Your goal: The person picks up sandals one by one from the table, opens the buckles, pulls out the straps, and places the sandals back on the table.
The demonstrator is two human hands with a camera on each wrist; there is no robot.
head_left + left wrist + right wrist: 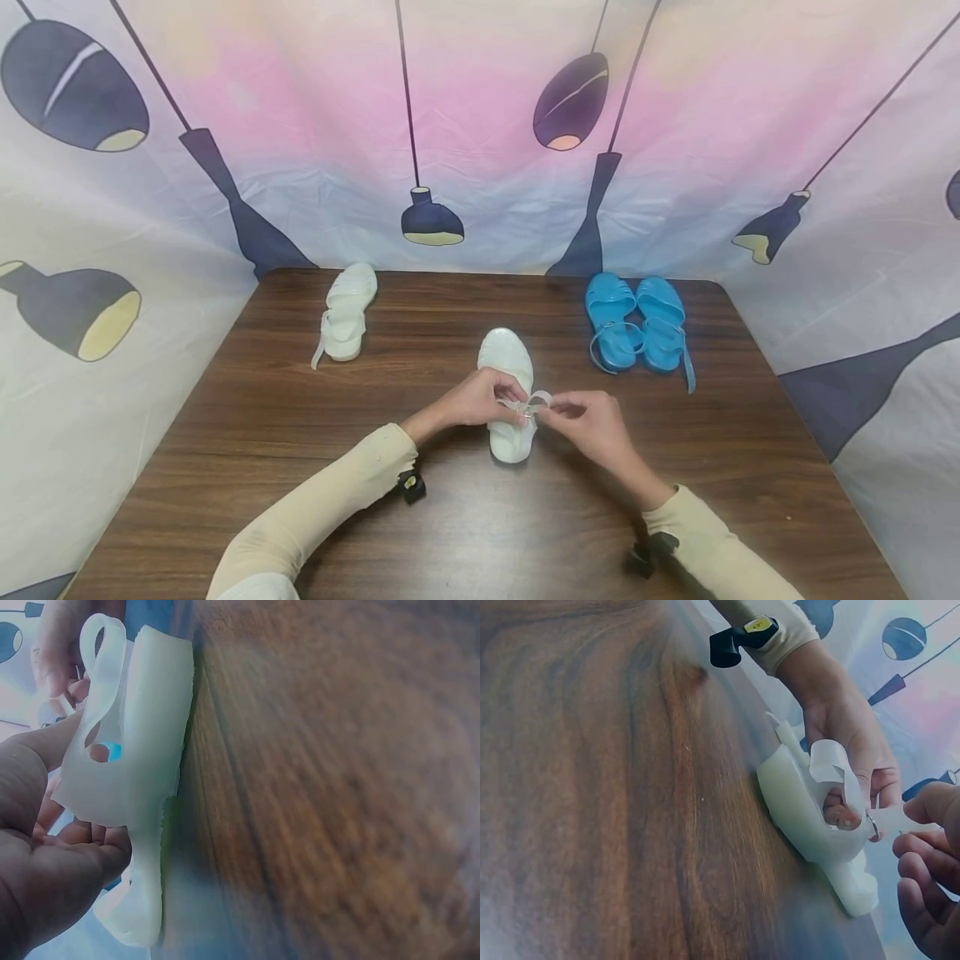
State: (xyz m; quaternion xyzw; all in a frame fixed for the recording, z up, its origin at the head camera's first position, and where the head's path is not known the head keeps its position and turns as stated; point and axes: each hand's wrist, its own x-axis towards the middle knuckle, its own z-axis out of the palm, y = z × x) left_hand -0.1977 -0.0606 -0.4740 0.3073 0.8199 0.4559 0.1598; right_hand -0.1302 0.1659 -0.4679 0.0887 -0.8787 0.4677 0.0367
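Note:
A white jelly sandal [505, 350] lies on the brown table in the middle of the head view, its toe pointing away. My left hand [480, 398] reaches over its left side and holds the ankle strap near the buckle, thumb and fingers on it. From the right, my right hand [596, 427] pinches the strap's free end between thumb and fingers. In the right wrist view a small metal buckle [874, 827] shows on the strap [894, 819], which runs from it to the right fingertips. The left wrist view shows the sandal's heel and sole [157, 705] from the side, flat on the tabletop.
Another white sandal [348, 308] rests at the table's back left, its strap hanging loose. A pair of blue sandals, one [611, 317] beside the other [662, 321], stands at the back right with straps undone. A lamp-patterned cloth [495, 108] hangs behind the wooden table [300, 417].

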